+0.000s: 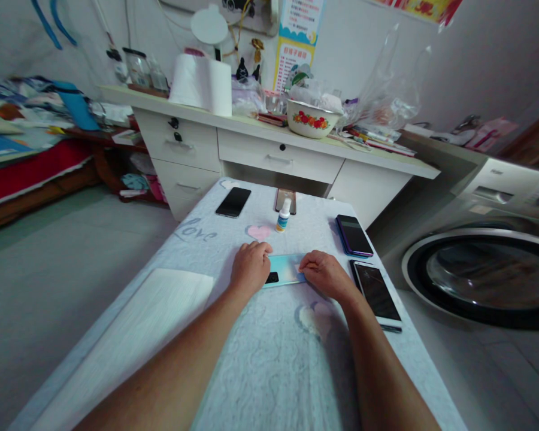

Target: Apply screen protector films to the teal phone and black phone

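A light blue phone [287, 270] lies on the table with its back up, its dark camera block near the left end. My left hand [250, 266] is closed over that left end and steadies it. Over the right end, the fingers of my right hand [326, 272] are pinched together. A small pale scrap, cloth or paper, shows at those fingertips against the phone's back; most of it is hidden. Beyond the phone stands a small white spray bottle [283, 216] with a blue and yellow label, upright and apart from both hands.
A black phone [233, 202] lies far left on the cloth-covered table [269, 365]. Behind the bottle is a gold-edged phone [291, 201]. Stacked phones [356, 235] and a white-framed phone [378, 293] lie along the right edge. White paper sheets [161, 311] lie left. A washing machine [489, 239] stands right.
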### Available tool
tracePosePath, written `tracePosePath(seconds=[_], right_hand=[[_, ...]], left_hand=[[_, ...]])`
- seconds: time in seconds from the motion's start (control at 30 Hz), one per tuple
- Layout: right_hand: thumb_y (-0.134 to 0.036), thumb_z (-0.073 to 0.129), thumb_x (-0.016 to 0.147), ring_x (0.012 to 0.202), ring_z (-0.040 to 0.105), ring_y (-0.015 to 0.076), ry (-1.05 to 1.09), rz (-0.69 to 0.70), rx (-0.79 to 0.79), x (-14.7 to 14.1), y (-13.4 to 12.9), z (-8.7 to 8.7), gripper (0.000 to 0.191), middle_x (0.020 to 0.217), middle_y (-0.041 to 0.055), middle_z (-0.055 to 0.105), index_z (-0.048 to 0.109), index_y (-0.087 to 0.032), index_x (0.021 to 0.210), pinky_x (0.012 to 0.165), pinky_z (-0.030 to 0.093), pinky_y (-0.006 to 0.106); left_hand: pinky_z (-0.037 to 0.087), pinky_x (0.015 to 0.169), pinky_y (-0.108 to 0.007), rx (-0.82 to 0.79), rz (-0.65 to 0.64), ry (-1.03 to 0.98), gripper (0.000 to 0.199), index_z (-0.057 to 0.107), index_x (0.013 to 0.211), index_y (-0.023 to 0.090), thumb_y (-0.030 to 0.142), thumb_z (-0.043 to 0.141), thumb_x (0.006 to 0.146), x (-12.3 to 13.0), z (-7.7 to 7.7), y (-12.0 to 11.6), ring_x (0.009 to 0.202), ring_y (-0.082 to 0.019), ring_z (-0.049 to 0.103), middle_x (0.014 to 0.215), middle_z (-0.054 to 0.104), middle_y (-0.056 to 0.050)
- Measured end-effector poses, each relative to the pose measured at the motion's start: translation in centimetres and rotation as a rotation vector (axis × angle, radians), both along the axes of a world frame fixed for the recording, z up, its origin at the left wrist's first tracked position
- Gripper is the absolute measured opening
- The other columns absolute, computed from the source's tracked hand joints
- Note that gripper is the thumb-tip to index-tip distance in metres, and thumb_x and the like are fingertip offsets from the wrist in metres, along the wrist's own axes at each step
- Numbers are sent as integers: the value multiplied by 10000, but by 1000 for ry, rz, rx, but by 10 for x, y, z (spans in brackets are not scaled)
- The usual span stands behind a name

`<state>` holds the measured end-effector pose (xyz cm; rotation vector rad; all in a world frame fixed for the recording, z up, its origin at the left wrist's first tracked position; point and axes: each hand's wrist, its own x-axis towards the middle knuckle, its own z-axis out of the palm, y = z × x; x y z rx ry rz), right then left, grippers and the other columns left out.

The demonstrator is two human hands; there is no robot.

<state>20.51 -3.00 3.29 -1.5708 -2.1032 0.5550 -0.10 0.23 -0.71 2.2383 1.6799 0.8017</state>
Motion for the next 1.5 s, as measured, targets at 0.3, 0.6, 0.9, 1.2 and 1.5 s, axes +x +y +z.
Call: tracePosePath(seconds=[0.3, 0.6, 0.9, 1.2, 1.5], right_hand=[[-100, 500, 666, 633, 557, 137, 12, 10, -94, -1, -5, 5, 192, 625, -19, 626, 659, -205, 696, 625, 389, 228], [-114, 493, 660, 616, 526, 130, 10, 28, -190, -1, -8, 11, 185, 597, -20, 592, 658, -193, 683, 606, 363, 224], [-114, 496, 655, 595, 521, 121, 30, 41, -207, 2, -8, 9, 180, 587, -28, 588, 657, -188, 684, 592, 360, 219], [-107, 516, 703, 718, 589, 140, 33, -7, -38, -2, -5, 0, 194, 757, 6, 669, 681, -195, 756, 694, 413, 234], [-167, 576, 805, 845, 587, 174, -129, -143, 84, -14, 3, -9, 147, 854, 41, 667, 714, -203, 839, 783, 393, 265]], left_hand=[[427, 869, -348, -24, 5, -1, 248, 647, 899, 205, 85, 454, 800, 0, 3, -2, 936, -206, 587, 977, 687, -48], [427, 857, -348, 0, -3, -1, 243, 644, 894, 194, 78, 456, 793, 0, 1, 0, 912, -202, 591, 974, 693, -44], [427, 862, -345, 3, 6, 3, 240, 643, 894, 200, 84, 456, 797, 0, 0, 0, 925, -202, 587, 969, 689, -43], [428, 857, -352, -9, 5, -7, 256, 651, 906, 193, 79, 457, 786, 0, 0, 0, 922, -206, 589, 962, 686, -51], [422, 854, -349, -2, -4, 3, 240, 641, 894, 195, 86, 451, 799, 0, -2, 2, 921, -205, 588, 971, 684, -53]])
